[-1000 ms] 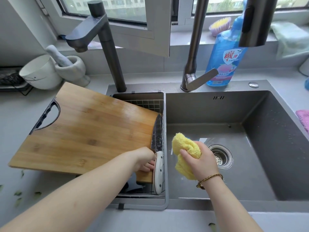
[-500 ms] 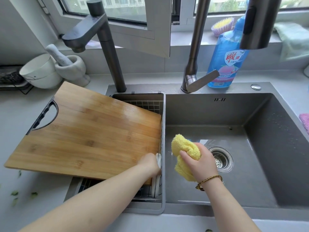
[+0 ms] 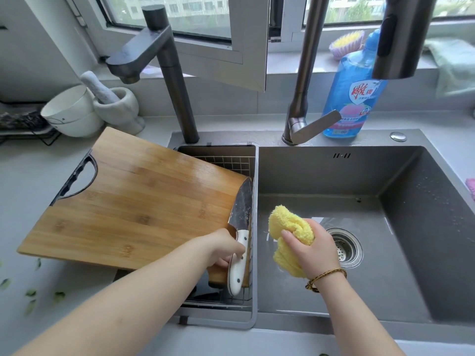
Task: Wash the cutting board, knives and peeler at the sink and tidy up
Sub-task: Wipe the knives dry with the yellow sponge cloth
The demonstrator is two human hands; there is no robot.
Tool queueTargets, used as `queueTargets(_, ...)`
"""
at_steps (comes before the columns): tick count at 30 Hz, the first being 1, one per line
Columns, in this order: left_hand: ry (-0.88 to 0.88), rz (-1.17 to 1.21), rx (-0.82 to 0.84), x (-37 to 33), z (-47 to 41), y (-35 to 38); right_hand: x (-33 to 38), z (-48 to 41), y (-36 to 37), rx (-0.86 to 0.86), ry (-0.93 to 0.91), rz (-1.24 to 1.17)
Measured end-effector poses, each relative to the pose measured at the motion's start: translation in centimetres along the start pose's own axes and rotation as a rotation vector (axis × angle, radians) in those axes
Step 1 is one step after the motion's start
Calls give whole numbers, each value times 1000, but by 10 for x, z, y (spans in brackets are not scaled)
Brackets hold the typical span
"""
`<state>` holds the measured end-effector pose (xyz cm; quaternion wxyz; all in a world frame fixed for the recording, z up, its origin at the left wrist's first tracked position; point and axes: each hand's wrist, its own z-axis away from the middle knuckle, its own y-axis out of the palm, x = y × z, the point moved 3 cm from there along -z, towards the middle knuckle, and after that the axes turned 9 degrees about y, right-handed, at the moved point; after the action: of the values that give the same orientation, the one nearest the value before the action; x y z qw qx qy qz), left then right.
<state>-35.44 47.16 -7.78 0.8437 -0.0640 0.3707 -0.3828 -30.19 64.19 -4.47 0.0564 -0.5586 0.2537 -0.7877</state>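
Observation:
A bamboo cutting board (image 3: 133, 201) with a black handle lies tilted across the counter and the wire basket (image 3: 232, 163) in the small left basin. My left hand (image 3: 223, 249) grips the white handle of a knife (image 3: 241, 214); its dark blade lies along the board's right edge, tip pointing away from me. My right hand (image 3: 313, 249) holds a bunched yellow cloth (image 3: 288, 227) over the large grey sink (image 3: 424, 227), just left of the drain strainer (image 3: 345, 247). No peeler is visible.
Two dark faucets (image 3: 167, 73) rise behind the basins, with a spray head (image 3: 403, 34) hanging top right. Blue detergent bottle (image 3: 352, 86) stands behind the sink. White bowls (image 3: 69, 111) and a stone mortar (image 3: 115, 106) sit back left. Green scraps (image 3: 30, 294) litter the near-left counter.
The knife, almost hidden beside the board half a second ago, has come up into view with its blade along the board's right edge. The hand with the cloth has barely moved.

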Motion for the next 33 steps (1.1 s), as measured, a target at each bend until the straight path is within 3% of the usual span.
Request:
queueTargets(8, -38, 284, -41, 2, 18, -23, 9, 4, 5, 7, 1, -4)
queueTargets(17, 128, 55, -182, 9, 59, -85, 26, 6, 9, -87, -89, -47)
queueTargets(23, 401, -94, -351, 2, 57, -73, 29, 10, 1, -179, -80, -107)
queueTargets(27, 497, -205, -367, -3, 53, -56, 22, 16, -6, -227, -91, -119)
queueTargets(33, 513, -574, -320, -15, 47, -37, 9, 26, 6, -529, -168, -197)
